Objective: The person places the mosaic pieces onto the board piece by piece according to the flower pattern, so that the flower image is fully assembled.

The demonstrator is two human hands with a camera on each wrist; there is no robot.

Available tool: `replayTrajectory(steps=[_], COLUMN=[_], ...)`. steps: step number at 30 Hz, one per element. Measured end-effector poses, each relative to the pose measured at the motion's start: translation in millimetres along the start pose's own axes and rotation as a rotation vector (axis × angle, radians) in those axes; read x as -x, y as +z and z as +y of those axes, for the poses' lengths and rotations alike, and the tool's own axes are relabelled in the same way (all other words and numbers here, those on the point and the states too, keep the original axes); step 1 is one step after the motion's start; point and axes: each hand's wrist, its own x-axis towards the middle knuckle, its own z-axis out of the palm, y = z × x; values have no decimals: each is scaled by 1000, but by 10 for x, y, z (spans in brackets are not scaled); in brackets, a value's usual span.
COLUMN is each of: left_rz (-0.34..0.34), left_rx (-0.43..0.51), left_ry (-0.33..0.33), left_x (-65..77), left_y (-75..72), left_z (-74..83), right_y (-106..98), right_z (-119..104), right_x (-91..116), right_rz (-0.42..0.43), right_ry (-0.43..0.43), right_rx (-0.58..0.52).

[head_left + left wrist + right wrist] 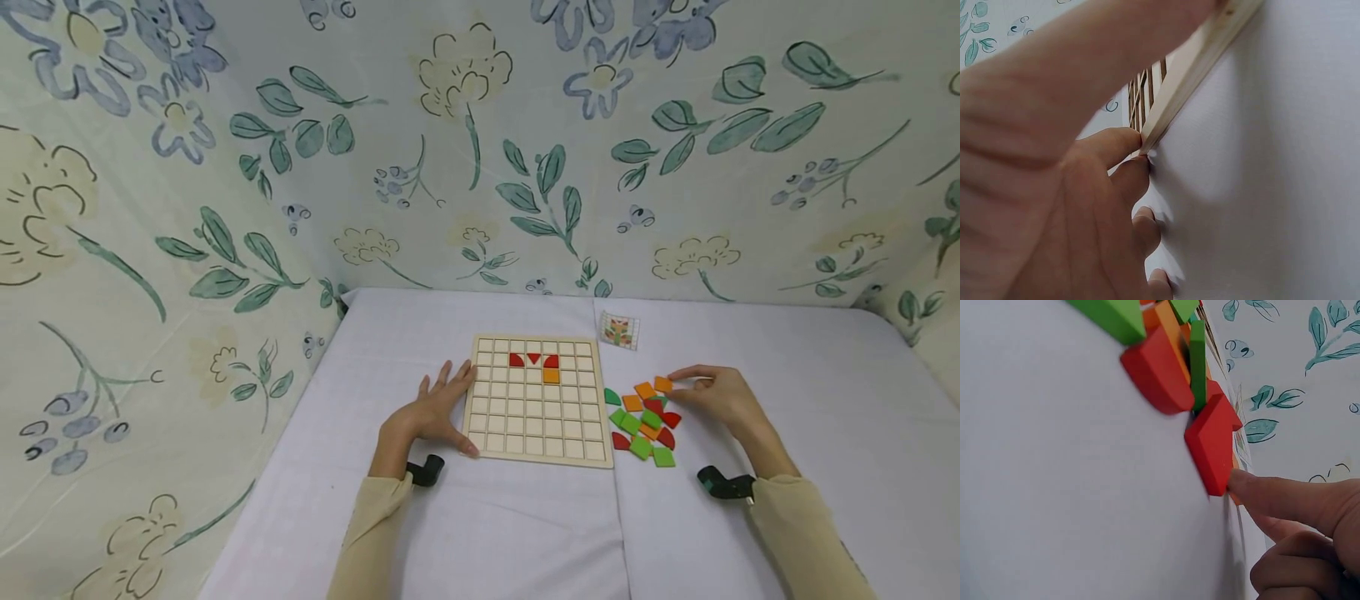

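Note:
A wooden grid board point(510, 417) lies flat on the table. Set in its squares are a red triangle point(533, 358), two red quarter-round pieces point(517, 361) and an orange square point(551, 376). My left hand point(431, 412) rests along the board's left side with fingers spread, the thumb near the lower left corner; in the left wrist view its fingertips touch the wooden edge. Right of the board, my right hand point(720, 398) pinches an orange square tile point(663, 384) between thumb and index finger at the top of a loose pile. The right wrist view shows that tile mostly hidden behind a red piece point(1211, 447).
The pile holds several green squares point(663, 457), orange squares point(632, 403) and red pieces point(665, 437), some overlapping. A small pattern card point(619, 331) lies behind it, near the board's upper right corner. Floral cloth point(480, 167) hangs behind the white-covered table point(525, 533).

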Motion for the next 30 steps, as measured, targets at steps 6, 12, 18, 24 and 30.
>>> replayTrajectory(steps=[6,12,18,24,30], left_rz=[7,-4,7,-4,0], left_rx=[6,-5,2,-2,-2], left_ry=[7,0,9,13,17], left_x=[-6,7,-1,-6,-7], left_y=[0,-3,-1,11,15], left_z=[5,6,6,-4,-15], right_y=[-10,3,-1,-16,-6], right_z=[48,79,83,92,-37], right_x=[-6,-40,-38,-56,-93], right_rz=[7,-3,-5,-18,3], right_ry=[49,46,11,6,6], right_rx=[-41,-61,-69,-67,-94])
